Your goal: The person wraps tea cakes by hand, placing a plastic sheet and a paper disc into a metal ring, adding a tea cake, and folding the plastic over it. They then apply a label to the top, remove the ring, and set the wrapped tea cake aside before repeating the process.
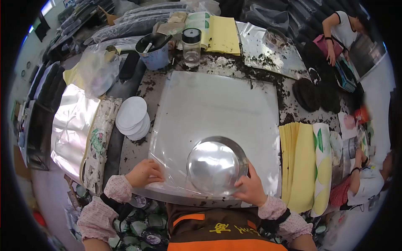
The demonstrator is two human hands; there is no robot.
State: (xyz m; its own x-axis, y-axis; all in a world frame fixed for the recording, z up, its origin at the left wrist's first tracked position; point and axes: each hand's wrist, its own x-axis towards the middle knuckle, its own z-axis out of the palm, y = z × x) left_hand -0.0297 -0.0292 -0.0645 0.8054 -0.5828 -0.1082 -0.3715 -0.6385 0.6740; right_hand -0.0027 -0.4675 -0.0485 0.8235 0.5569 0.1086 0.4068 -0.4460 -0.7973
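A shallow round metal pan stands near the front edge of a whitish board covered with clear plastic film. My right hand grips the pan's right side, with the thumb at the front and the fingers around the rim. To the left of the pan, my left hand is closed at the film's front left edge, its fingertips pinched together on the film. A stack of white paper discs lies left of the board.
Yellow sheets lie to the right, and a foil sheet to the left. A lidded jar and a blue tub stand behind the board among dark crumbs. Two people are working on the right.
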